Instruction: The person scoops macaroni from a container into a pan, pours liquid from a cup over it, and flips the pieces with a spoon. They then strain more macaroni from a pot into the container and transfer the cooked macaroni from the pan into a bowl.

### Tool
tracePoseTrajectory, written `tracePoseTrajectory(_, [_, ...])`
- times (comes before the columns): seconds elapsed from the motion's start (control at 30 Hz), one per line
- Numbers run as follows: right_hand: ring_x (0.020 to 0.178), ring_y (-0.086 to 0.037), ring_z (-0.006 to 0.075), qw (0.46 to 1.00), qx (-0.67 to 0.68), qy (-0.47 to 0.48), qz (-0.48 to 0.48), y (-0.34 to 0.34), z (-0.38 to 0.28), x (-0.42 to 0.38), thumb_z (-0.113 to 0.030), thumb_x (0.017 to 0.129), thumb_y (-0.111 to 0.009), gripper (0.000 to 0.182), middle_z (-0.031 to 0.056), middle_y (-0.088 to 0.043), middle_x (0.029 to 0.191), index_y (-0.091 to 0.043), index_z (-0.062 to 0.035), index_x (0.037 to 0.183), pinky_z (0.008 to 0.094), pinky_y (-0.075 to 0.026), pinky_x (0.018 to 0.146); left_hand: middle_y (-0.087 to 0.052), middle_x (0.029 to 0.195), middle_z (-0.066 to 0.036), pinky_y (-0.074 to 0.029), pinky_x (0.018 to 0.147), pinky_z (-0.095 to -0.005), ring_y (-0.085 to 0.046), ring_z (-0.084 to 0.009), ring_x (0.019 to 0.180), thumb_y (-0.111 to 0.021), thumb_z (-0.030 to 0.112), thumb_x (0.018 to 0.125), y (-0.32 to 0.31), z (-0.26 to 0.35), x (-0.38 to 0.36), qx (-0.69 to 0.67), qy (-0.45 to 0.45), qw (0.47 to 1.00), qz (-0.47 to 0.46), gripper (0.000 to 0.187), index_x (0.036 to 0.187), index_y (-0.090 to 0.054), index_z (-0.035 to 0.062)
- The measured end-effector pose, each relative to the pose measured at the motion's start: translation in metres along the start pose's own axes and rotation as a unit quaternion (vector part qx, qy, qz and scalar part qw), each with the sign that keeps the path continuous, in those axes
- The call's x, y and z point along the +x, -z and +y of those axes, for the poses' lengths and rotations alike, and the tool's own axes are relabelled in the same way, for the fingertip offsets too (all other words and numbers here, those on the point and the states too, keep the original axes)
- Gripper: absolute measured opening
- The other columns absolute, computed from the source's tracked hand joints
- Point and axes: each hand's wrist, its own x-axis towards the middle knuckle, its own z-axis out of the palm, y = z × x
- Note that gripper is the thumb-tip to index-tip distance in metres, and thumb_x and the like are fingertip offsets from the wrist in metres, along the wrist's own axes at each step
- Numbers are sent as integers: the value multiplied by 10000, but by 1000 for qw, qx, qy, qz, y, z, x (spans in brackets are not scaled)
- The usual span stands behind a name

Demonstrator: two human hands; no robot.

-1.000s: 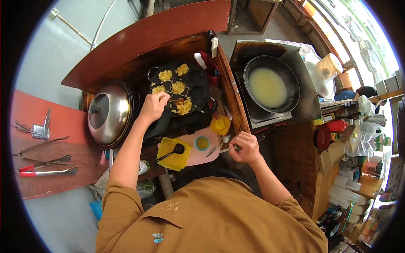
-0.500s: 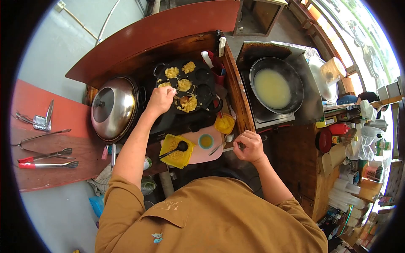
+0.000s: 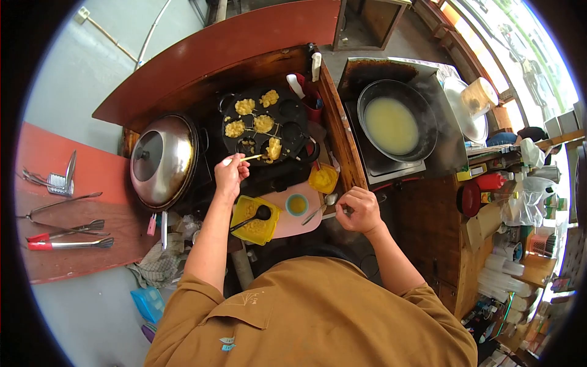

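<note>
My left hand [image 3: 230, 174] grips a thin light-coloured stick [image 3: 249, 158], whose tip touches a yellow battered piece [image 3: 274, 148] at the lower right of a black moulded pan [image 3: 292, 129]. More lumpy yellow pieces [image 3: 263, 124] sit in the pan's other hollows. My right hand [image 3: 359, 210] is curled closed beside the pink board [image 3: 286, 215], near a spoon [image 3: 314, 214]; whatever its fingers hold, if anything, is hidden. Between my hands are a yellow tub [image 3: 273, 227] with a black ladle [image 3: 262, 213], a small blue-rimmed bowl [image 3: 297, 205] and a smaller yellow container [image 3: 323, 178].
A domed metal lid [image 3: 162, 160] stands left of the pan. On the right, a wok [image 3: 428, 124] of pale yellow liquid sits on a burner behind a wooden divider [image 3: 343, 134]. Tongs [image 3: 73, 243] and a grater [image 3: 60, 182] lie on the far-left shelf.
My left hand has drawn back from over the pan, and the stick now shows in it. The lower-right piece has shifted, baring part of a hollow. My right hand has moved slightly left.
</note>
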Motion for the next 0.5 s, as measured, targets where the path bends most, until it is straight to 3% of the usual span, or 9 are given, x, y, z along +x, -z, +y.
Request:
tracePoseTrajectory(0.1, [588, -606, 266, 1000, 4, 1, -4, 0, -1, 0, -14, 642, -706, 87, 78, -633, 652, -630, -52, 661, 351, -494, 546, -682, 832, -106, -569, 602, -278, -635, -125, 638, -603, 208, 1022, -7, -10, -11, -33, -1, 999, 25, 234, 1118, -637, -4])
tracePoseTrajectory(0.5, [595, -611, 271, 1000, 11, -1, -13, 3, -1, 0, -18, 637, -708, 89, 82, -636, 660, -632, -53, 665, 353, -494, 549, -682, 861, -108, -582, 639, -288, -642, -133, 666, -631, 202, 1009, 4, -21, -15, -111, 8, 993, 28, 230, 1122, -635, 1])
